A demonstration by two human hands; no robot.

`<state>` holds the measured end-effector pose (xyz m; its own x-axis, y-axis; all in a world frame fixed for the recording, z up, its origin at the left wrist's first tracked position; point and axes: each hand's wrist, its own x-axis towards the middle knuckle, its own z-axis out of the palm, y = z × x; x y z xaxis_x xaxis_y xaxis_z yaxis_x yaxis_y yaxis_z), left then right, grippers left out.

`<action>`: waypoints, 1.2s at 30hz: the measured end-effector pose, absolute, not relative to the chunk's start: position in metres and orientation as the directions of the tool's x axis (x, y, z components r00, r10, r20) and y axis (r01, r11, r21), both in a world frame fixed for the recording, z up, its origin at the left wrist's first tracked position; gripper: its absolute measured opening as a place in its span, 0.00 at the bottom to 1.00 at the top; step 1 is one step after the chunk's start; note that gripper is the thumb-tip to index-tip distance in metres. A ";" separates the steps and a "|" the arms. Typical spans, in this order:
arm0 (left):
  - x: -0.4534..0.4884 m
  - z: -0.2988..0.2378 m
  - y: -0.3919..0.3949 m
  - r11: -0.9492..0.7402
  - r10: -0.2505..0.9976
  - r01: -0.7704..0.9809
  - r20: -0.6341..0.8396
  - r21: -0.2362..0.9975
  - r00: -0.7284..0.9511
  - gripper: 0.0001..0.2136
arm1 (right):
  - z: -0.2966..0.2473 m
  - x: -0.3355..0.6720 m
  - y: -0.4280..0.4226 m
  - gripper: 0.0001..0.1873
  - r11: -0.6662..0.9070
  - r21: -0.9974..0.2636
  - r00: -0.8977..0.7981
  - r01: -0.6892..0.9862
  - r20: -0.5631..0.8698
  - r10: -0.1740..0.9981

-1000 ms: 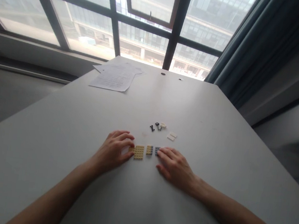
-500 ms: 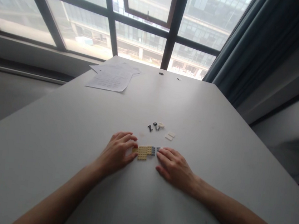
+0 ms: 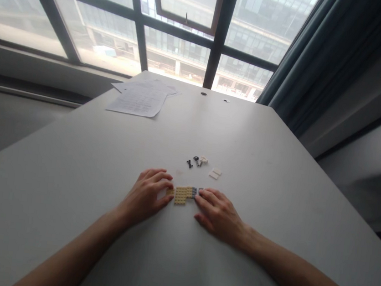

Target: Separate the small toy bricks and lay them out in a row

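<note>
My left hand (image 3: 148,194) rests on the table with thumb and index finger curled around a small tan building-block plate (image 3: 170,191). Just right of it lies a larger tan studded plate (image 3: 181,195), close to the fingertips. A narrower tan plate (image 3: 189,191) and a blue-grey studded plate (image 3: 194,192) continue the row rightward. My right hand (image 3: 218,213) lies low with its fingers stretched out and thumb apart, the fingertips touching the blue-grey end. A small grey piece (image 3: 200,189) shows at its index finger, partly covered.
Beyond the hands lie a small black piece (image 3: 189,163), a cluster of black, grey and white pieces (image 3: 202,160), and two flat white tiles (image 3: 213,175). Printed papers (image 3: 138,99) lie at the table's far left, below the window (image 3: 178,50). A dark curtain (image 3: 299,59) hangs at right.
The view has shifted slightly. My right fingers have moved a little left, reaching the blue-grey plate's near edge. The left hand keeps its place by the tan plates.
</note>
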<state>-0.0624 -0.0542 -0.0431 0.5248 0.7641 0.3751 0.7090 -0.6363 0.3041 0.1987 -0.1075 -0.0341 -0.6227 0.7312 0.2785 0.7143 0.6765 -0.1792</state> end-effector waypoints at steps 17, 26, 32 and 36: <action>-0.065 -0.043 -0.052 -0.632 0.770 0.700 0.372 0.333 0.518 0.08 | -0.031 0.218 -0.098 0.23 0.608 -0.309 -0.503 0.732 0.358 0.787; -0.066 -0.044 -0.052 -0.631 0.772 0.703 0.359 0.329 0.525 0.09 | -0.023 0.239 -0.070 0.19 0.531 -0.426 -0.512 0.733 0.168 0.842; -0.066 -0.045 -0.051 -0.631 0.772 0.701 0.354 0.332 0.528 0.09 | -0.025 0.234 -0.069 0.16 0.553 -0.406 -0.522 0.728 0.194 0.830; -0.066 -0.046 -0.051 -0.627 0.776 0.700 0.359 0.342 0.519 0.09 | -0.027 0.234 -0.068 0.16 0.562 -0.399 -0.531 0.724 0.198 0.824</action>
<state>-0.0662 -0.0511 -0.0458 0.5188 0.7757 0.3593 0.7003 -0.6267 0.3418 0.2336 -0.0682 -0.0268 -0.5306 0.8241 0.1984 0.7240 0.5623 -0.3995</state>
